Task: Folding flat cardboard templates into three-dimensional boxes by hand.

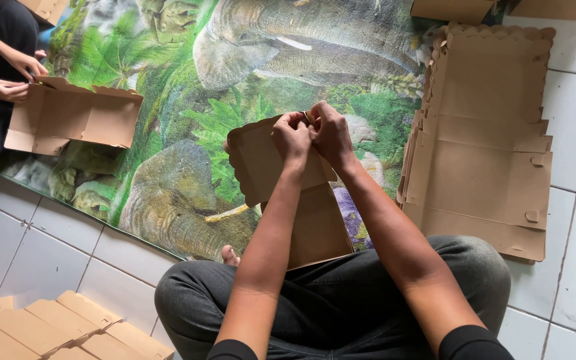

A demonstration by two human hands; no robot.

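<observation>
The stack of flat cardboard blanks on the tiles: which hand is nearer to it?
Right. The right hand is closer to the stack of flat cardboard blanks; the left hand sits beyond it.

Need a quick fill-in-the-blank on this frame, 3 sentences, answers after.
1. Both hands, left hand and right hand, pinch the top edge of a brown ____ box blank.
2. The stack of flat blanks lies to the person's ____.
3. The printed mat on the tiled floor shows ____ among green plants.

Missing words: cardboard; right; elephants
</observation>
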